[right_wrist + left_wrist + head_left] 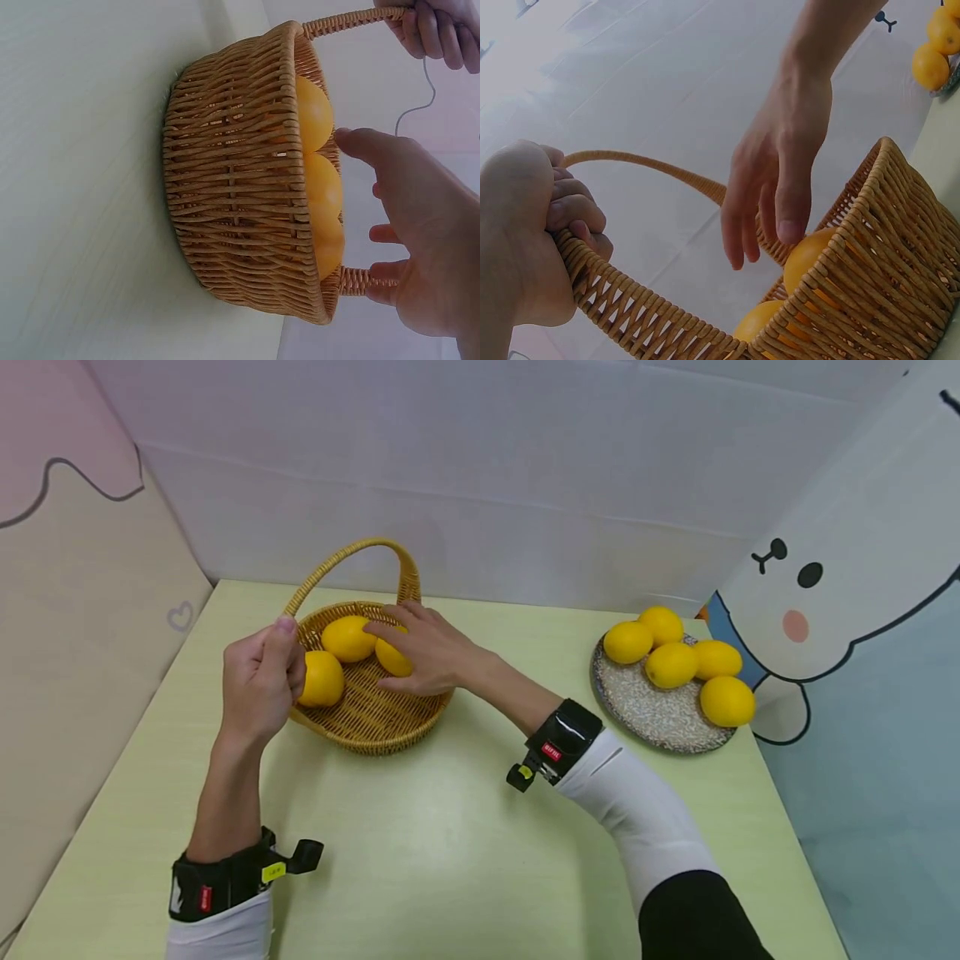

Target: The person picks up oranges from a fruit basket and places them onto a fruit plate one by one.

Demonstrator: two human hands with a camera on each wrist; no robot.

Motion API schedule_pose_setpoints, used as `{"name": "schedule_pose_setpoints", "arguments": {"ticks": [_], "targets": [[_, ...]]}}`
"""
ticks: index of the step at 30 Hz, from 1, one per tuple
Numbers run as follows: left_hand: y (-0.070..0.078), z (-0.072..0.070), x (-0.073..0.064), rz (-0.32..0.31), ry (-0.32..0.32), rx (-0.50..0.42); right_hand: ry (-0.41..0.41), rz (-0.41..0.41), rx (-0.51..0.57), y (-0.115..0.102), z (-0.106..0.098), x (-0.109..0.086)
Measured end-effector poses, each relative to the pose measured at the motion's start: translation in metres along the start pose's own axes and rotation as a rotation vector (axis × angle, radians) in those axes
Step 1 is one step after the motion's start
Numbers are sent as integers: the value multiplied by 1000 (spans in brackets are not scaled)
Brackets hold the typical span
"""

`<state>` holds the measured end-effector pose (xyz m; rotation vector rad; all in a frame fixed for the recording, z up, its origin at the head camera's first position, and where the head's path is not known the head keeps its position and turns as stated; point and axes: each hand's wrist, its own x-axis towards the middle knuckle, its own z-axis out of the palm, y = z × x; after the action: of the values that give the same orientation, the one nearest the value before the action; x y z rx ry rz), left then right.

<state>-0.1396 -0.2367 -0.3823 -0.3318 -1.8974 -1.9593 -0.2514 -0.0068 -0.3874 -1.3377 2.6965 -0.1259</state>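
My left hand [258, 681] grips the arched handle [337, 558] of a woven wicker basket [382, 745] on the table's left part. Inside the basket are three lemons: a back lemon [348, 638], a left lemon [322, 679] and a right lemon [392, 658], partly covered by my right hand [429, 652]. That hand hovers over the basket with its fingers spread and relaxed. In the right wrist view a gap shows between the right hand's fingers [367, 144] and the fruit, and nothing is held there.
A round speckled plate [637, 706] with several lemons [671, 665] stands at the table's right back edge. White panels [480, 485] rise behind the table [450, 843], and a wall with a cartoon drawing [862, 602] stands at the right.
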Motion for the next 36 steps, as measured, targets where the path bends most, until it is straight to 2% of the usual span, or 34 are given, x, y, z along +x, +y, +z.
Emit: {"name": "schedule_pose_setpoints", "arguments": {"ticks": [5, 11, 25, 36], "targets": [[-3, -1, 0, 0, -4, -17, -71, 13, -55, -2, 6, 10], [-4, -2, 0, -2, -6, -18, -131, 19, -53, -2, 13, 14], [-3, -2, 0, -2, -3, -14, -133, -3, -103, -3, 21, 18], [-3, -2, 0, 7, -5, -15, -123, -18, -85, -1, 22, 17]]}}
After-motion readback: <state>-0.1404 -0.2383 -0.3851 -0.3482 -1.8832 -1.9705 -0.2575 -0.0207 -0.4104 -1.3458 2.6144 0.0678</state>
